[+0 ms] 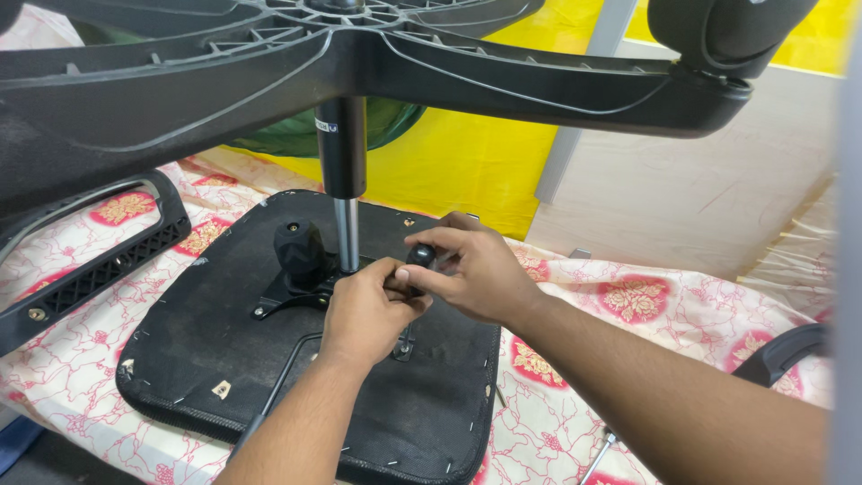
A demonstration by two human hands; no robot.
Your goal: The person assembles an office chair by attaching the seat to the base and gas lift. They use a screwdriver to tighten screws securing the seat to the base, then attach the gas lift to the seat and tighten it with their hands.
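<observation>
An upturned black chair seat (206, 341) lies on a flowered cloth. From its metal mechanism plate rises a gas-lift column (343, 180) that carries the black star base (269, 63) overhead. My left hand (366, 310) rests closed on the mechanism just right of the column. My right hand (471, 269) pinches a small black knob (420, 256) beside it, fingertips touching the left hand. A larger black round knob (299, 247) stands left of the column.
A black armrest (90, 260) lies on the cloth at the left. A caster wheel (718, 31) hangs on the base arm at top right. A screwdriver tip (600, 454) lies near the front right. Yellow sheet and pale wall behind.
</observation>
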